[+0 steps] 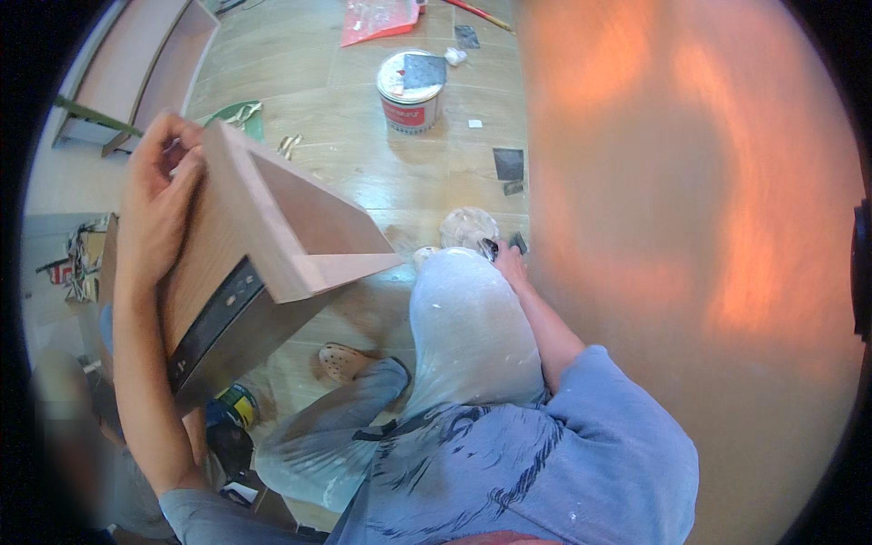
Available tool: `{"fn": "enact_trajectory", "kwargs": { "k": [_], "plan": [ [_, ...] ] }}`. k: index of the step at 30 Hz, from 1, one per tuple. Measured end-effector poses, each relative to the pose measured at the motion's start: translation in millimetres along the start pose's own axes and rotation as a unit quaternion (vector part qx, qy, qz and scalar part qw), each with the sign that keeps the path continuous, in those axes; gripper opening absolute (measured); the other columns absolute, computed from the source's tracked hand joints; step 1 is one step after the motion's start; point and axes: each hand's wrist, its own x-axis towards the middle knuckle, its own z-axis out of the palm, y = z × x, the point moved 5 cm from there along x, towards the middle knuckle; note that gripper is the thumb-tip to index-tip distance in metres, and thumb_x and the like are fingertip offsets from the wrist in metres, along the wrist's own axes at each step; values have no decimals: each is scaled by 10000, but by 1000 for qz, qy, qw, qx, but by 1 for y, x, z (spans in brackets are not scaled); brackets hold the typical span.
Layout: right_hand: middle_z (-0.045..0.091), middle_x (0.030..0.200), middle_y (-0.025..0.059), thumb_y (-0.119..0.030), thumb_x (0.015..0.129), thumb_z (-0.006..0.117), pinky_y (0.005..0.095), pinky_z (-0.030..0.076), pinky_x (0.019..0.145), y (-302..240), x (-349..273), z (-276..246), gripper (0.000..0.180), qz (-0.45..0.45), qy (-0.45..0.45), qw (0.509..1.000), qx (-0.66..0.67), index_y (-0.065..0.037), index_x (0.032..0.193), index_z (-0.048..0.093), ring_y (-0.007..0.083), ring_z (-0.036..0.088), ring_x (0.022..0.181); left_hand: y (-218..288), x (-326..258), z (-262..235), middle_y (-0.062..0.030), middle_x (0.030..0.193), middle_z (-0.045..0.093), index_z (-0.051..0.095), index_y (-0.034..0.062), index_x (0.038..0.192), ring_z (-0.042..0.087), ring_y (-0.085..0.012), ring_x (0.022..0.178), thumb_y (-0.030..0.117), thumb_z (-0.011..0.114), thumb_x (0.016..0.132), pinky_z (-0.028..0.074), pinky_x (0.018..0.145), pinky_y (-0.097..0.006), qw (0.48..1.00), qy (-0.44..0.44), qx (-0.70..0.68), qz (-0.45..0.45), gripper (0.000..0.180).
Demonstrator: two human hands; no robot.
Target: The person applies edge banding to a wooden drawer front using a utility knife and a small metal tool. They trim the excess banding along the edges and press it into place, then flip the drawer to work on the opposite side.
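A wooden drawer-like box (213,213) with pale bare edges and a dark strip on one side stands tilted at my left. My left hand (163,195) is closed at its upper edge, with the fingers curled and the thumb against the wood. Beyond my knee, my right hand (510,263) reaches down to the floor. It is closed on a small black object (490,249), whose kind I cannot make out. Just beside that object lies a round, whitish, smeared disc (469,227).
A paint bucket (406,111) with a grey sheet on its lid stands ahead. Dark sandpaper-like pieces (509,164) lie on the floor. A red dustpan (377,20) is at the far side. A large brown panel (672,227) fills the right. Another person (68,445) is at lower left.
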Motion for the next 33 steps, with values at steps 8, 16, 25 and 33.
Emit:
{"fn": "enact_trajectory", "kwargs": {
  "k": [8,16,25,33],
  "plan": [
    [564,1364,262,-298,824,788,565,414,1157,25,53,14,684,-52,139,988,41,-90,1430,549,447,547,1337,-15,0,-11,-37,1173,632,610,28,1128,586,-132,1118,99,704,1032,448,1041,-287,998,45,37,22,152],
    [603,1402,146,-164,853,756,644,389,1164,1,104,-13,686,-231,85,961,-123,-178,1502,530,373,558,1353,-15,-4,-20,-49,1171,654,610,8,1099,608,-127,1078,89,680,1053,468,1019,-287,988,73,130,40,116],
    [736,1073,209,-84,878,691,473,570,944,55,88,7,203,-137,95,981,102,-55,1060,777,402,708,1074,-28,-2,-30,-70,1219,663,610,0,1114,631,-159,1150,91,676,1060,479,1051,-310,984,88,150,45,124],
    [672,1198,180,-100,887,691,506,556,939,77,28,86,295,-119,110,983,85,-110,1178,738,397,681,1111,-21,7,-23,-64,1157,691,654,11,1122,645,-146,1121,94,690,1049,491,1026,-296,982,106,155,28,116]
  ]
}}
